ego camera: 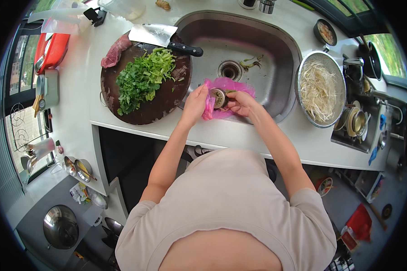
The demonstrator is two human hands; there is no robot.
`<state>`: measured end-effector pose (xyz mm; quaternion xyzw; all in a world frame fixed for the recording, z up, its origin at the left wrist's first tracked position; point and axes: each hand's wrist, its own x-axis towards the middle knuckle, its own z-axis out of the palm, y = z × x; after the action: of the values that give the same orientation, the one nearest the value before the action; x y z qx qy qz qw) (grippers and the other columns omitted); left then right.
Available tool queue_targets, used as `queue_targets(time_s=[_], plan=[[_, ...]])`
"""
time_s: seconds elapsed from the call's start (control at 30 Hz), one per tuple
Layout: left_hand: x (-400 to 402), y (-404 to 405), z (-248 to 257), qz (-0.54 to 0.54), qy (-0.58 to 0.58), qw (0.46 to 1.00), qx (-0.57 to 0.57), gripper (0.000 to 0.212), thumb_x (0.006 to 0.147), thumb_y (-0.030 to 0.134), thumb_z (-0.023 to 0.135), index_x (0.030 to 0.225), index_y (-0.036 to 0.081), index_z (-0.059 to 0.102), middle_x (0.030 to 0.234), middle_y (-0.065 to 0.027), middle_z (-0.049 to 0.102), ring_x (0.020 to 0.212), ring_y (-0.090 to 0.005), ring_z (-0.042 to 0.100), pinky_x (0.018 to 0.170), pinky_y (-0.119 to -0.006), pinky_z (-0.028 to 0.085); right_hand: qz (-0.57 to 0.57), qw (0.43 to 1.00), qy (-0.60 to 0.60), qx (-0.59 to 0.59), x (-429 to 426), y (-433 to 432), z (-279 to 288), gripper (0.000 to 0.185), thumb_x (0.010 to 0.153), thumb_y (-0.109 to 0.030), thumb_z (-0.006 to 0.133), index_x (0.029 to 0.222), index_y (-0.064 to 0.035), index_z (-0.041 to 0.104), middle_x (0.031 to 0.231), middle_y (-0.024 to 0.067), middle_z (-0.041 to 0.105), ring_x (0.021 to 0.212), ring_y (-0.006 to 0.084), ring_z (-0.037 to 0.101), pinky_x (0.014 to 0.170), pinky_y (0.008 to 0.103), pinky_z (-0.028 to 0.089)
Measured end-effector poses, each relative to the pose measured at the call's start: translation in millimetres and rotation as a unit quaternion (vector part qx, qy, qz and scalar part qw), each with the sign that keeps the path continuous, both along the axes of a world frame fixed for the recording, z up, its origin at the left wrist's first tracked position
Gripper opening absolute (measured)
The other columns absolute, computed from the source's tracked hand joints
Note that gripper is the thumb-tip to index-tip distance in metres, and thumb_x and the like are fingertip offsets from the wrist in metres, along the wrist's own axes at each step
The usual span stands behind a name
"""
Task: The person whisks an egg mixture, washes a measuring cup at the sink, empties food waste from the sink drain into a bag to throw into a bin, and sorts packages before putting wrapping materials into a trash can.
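Observation:
My left hand (195, 104) grips the edge of a pink plastic bag (228, 84) at the sink's front rim. My right hand (242, 103) holds a small round sink strainer (218, 98) by its side, over the bag's opening. Bits of greenery lie in the strainer. Behind the bag is the round drain (230, 71) of the steel sink (210, 40), with some wilted plant scraps (251, 63) beside it. Left of my hands stands a round wooden chopping board (149, 110) bearing chopped green herbs (140, 76), a piece of raw meat (116, 51) and a cleaver (154, 35).
A mesh colander (300, 98) of bean sprouts (318, 91) stands right of the sink, overlapping its rim. Farther right, a second basin (352, 144) holds stacked dishes (354, 122). A red plastic basket (56, 47) is at the far left. The cleaver's black handle (186, 49) juts over the sink.

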<state>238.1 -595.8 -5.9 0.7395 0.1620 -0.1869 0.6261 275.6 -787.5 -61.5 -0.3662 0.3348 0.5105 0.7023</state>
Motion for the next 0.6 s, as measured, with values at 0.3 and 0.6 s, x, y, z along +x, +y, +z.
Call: queue_targets(time_s=[0.3,0.6], plan=[[-9.1,12.4,-7.7,0.051,-0.008,0.998,-0.025,0.042,0.104,0.033,0.04,0.119,-0.001,0.059,0.092,-0.0057,0.067,0.084,-0.0128,0.059,0.08,-0.029,0.046,-0.053,0.978,-0.196,0.057,26.4,-54.6,38.5,0.013,0.095,-0.011,0.051,0.094,-0.0038,0.061,0.074,0.0036,0.058,0.052,0.0065,0.044,0.04,0.0197,0.028],[-3.8,-2.9,33.1,-0.107,0.033,0.991,0.076,0.039,0.102,0.033,0.044,0.122,0.004,0.06,0.082,-0.0092,0.065,0.073,-0.0171,0.062,0.068,-0.031,0.049,0.342,0.582,-0.647,-0.354,82.7,-54.9,-137.9,0.026,0.078,-0.002,0.062,0.102,0.0067,0.063,0.104,0.0186,0.065,0.093,0.0347,0.063,0.088,0.0374,0.05]])
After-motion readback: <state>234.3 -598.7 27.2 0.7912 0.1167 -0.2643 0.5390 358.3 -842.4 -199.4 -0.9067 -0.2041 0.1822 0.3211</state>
